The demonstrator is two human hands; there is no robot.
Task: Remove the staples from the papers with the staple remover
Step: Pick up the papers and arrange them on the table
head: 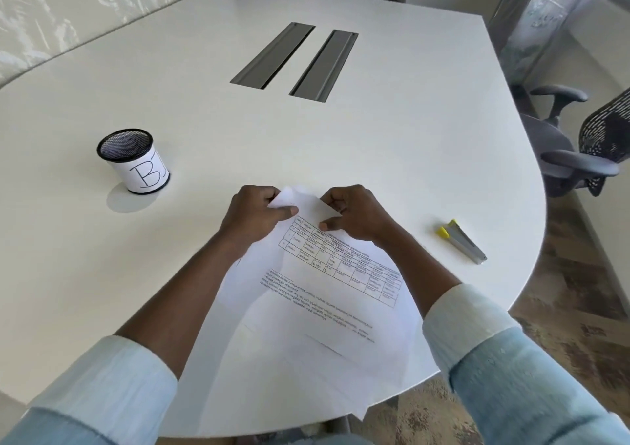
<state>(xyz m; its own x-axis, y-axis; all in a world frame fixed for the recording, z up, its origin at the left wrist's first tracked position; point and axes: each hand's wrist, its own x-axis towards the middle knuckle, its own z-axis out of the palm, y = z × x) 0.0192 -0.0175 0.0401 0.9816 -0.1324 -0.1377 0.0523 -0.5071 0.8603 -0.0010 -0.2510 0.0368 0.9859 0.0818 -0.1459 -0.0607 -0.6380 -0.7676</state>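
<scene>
A set of white papers (327,294) with a printed table and text lines lies slanted in front of me, its lower end hanging past the table's near edge. My left hand (254,214) pinches the far corner of the papers from the left. My right hand (354,214) pinches the same corner from the right, with the top sheet's corner folded up between the two hands. The staple itself is too small to see. The staple remover (462,241), grey metal with yellow tips, lies on the table to the right of my right hand, apart from both hands.
A black mesh pen cup (133,161) with a white label marked "B" stands at the left. Two grey cable slots (295,60) sit in the middle of the white table (409,131). Office chairs (586,144) stand at the right and far side.
</scene>
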